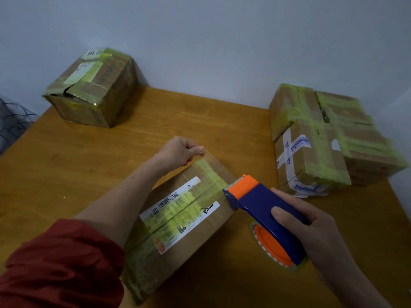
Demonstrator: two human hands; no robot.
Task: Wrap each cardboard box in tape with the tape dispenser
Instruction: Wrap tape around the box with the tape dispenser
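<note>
Cardboard box [200, 230] lies mid-counter [66, 174], long axis near-left to far-right; left hand [180, 152] fingers pinch the tape [220, 165] at its far end; right hand [315, 236] fingers wrap the tape dispenser [260, 201] touching its right edge.

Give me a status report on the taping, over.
Left hand pinches tape at far edge of box. Right hand grips tape dispenser, head against box. Nothing blocks the path.

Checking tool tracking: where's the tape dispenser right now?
Head view, lower right: the tape dispenser is gripped by the right hand, its orange head at the right edge of the near box.
</note>
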